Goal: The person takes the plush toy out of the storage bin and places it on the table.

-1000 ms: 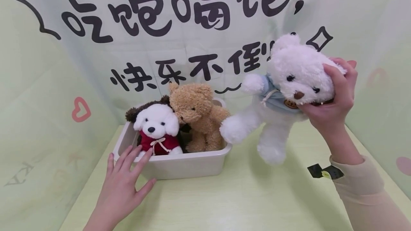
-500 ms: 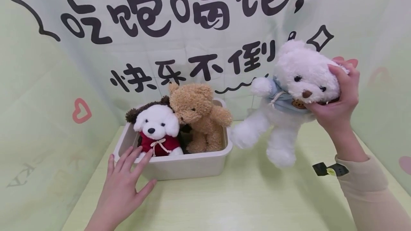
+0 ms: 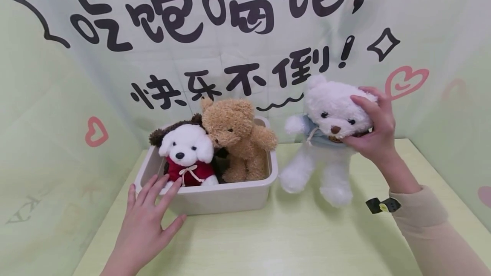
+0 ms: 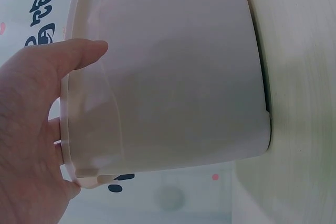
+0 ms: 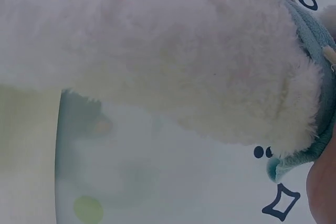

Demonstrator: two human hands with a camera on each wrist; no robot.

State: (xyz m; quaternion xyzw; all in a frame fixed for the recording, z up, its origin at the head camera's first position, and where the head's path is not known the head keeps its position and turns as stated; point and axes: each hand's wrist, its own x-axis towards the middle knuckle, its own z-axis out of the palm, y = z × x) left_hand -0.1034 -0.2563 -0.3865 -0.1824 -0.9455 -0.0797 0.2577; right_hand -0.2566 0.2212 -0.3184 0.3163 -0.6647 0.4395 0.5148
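Note:
My right hand point(image 3: 377, 127) grips a white plush bear point(image 3: 337, 156) by the side of its head, fingers behind and thumb below the muzzle. Upright in a blue hoodie, the bear is just right of a white plastic bin point(image 3: 230, 199), its feet low over the table. Its furry body and the blue hoodie point(image 5: 315, 51) fill much of the right wrist view. My left hand point(image 3: 147, 216) rests at the bin's front left rim, fingers spread and nearly straight; in the left wrist view the thumb point(image 4: 86, 56) lies over the outer wall point(image 4: 173, 87).
Inside the bin sit a white plush dog point(image 3: 188, 152) in a red top, a tan plush bear point(image 3: 234, 127) and a dark brown plush point(image 3: 156, 136) mostly hidden behind the dog. The pale table point(image 3: 268, 242) meets a printed cloth backdrop point(image 3: 172, 54) behind and at both sides.
The right hand first shifted the white bear slightly right, then brought it left and lower, with its head more upright. My left hand stays at the bin's rim.

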